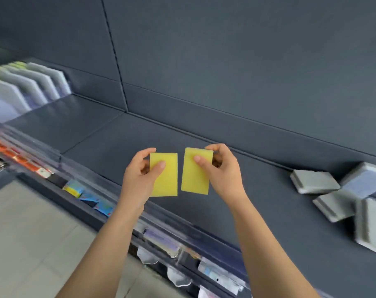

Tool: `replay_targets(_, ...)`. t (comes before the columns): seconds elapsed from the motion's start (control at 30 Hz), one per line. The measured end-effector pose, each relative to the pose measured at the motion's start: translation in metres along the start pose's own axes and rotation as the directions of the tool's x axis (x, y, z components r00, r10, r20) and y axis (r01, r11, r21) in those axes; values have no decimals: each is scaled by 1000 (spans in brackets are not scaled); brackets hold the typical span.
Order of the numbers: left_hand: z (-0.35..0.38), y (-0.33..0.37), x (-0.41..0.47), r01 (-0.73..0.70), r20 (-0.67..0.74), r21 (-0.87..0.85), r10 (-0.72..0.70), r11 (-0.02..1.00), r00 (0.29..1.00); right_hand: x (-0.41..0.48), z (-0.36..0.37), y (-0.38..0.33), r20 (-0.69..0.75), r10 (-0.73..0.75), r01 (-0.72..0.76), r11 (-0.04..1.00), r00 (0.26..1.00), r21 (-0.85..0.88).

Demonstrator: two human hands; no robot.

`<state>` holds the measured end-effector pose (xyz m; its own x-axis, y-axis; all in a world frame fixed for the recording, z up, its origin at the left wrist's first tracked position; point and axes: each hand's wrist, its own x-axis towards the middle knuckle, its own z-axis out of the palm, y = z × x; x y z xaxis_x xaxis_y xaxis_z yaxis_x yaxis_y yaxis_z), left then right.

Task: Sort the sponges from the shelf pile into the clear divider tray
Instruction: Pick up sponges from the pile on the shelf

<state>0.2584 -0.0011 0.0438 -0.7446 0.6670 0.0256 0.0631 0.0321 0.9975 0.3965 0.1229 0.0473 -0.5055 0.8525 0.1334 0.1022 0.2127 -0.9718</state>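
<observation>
— Dark grey shelf board [96, 134] fills the middle, with a matte grey back panel [225, 61] rising behind it. What is hard to make out?

— Plenty. At ten o'clock a row of upright grey and pale slabs [32, 82] is smeared by blur and cut by the left edge. A few tops look yellow-green. Whether clear dividers part them, I cannot tell.

— And at four o'clock?

— A loose heap of grey square sponges [316, 182] lies on the shelf board, the pieces tilted against one another. The frame's right edge cuts off the nearest one.

— Below the shelf lip?

— Blurred coloured packets [92, 201] sit on a lower tier, running from nine round to six o'clock. None of their print is readable. Pale floor tiles [32, 222] show at eight o'clock.

— The yellow ones?

— Both are flat, plain rectangles of fine-pored foam held at centre above the shelf board, side by side with a narrow gap between them. The left hand [139, 175] pinches the left yellow foam sponge [165, 181] near its upper left corner, thumb on the face, fingers hidden behind. The right hand [223, 173] pinches the right yellow foam sponge [195, 177] near its upper right corner the same way. That one leans slightly.
</observation>
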Motion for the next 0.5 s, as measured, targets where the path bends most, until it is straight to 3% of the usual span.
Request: replay_targets(0.5,-243,-28,37,-9,-262,-24,2,1000,965,-2,256,-39,243,-3,-8,999,970,42)
